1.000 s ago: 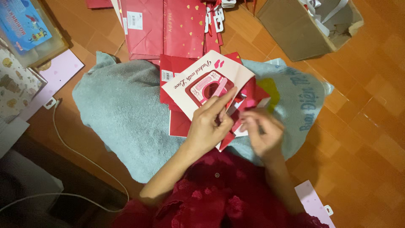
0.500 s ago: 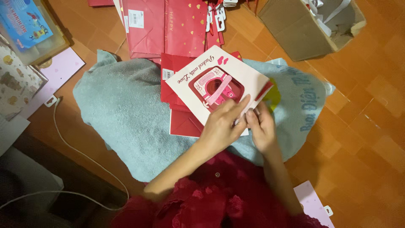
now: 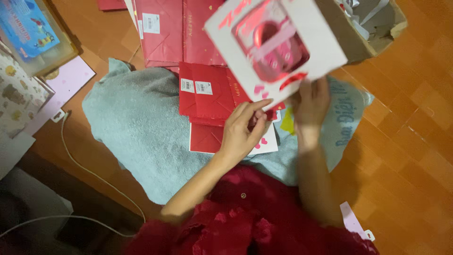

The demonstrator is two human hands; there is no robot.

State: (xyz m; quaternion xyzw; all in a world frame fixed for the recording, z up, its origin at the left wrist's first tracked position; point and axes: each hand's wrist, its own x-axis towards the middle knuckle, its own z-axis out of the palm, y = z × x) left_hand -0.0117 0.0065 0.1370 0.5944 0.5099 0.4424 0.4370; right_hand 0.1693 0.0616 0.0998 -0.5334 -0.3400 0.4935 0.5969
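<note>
Both hands grip a white cardboard gift box with a clear window showing a pink item [image 3: 276, 45], raised and tilted so its lower edge rests on the fingertips. The right hand [image 3: 311, 106] has its fingers pressed together behind the bottom edge, propping it; the left hand [image 3: 243, 132] pinches the corner nearest it with thumb and forefinger. Beneath the fingers, folded red paper bags [image 3: 207, 92] lie stacked on a pale blue towel [image 3: 137, 127], within easy reach.

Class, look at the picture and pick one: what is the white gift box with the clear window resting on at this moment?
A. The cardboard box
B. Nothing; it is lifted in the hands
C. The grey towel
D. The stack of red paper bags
B: the white window box is raised toward the camera, the right hand gripping its lower edge and the left hand at its corner, above the grey towel.
</note>
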